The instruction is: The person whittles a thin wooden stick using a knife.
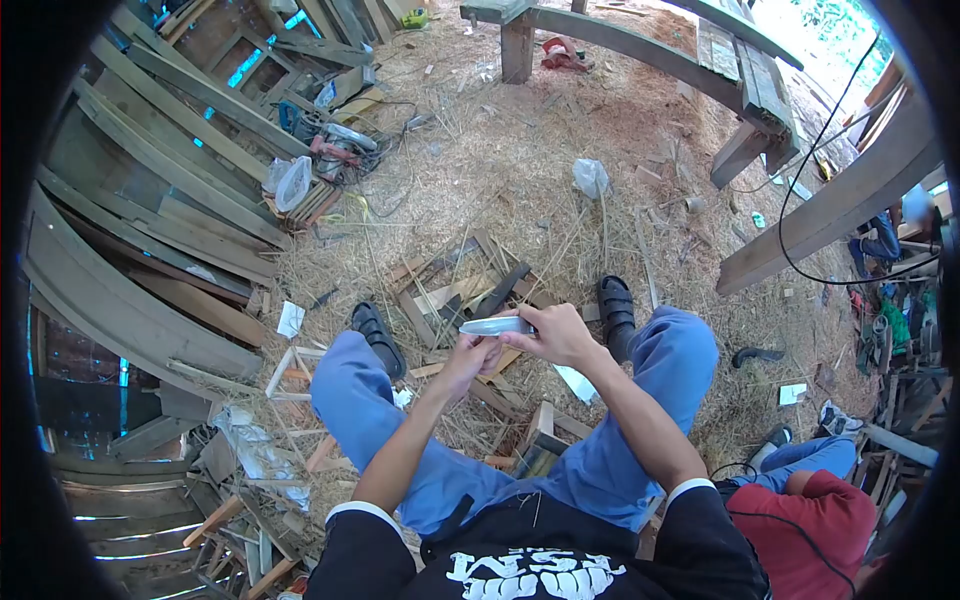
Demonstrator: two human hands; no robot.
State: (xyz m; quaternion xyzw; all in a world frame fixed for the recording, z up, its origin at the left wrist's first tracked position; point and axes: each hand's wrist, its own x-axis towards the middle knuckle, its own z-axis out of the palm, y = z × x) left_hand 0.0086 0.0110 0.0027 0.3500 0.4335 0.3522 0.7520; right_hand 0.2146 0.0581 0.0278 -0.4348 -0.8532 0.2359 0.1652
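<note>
A flat, pale grey object (495, 326) with a rounded end is held between my two hands, above the gap between my knees. My left hand (472, 362) is closed round its lower left side. My right hand (553, 335) pinches its right end, with the thumb and fingers pressed together. What exactly the object is I cannot make out. Below the hands, wood offcuts (435, 300) lie on the shavings, and a short wooden block (541, 425) stands between my thighs.
Another person in a red shirt (805, 525) sits at the lower right. Power tools with cords (340, 145) lie at the upper left beside stacked boards (150, 150). A wooden bench (620, 38) stands ahead. A black cable (783, 215) hangs at the right.
</note>
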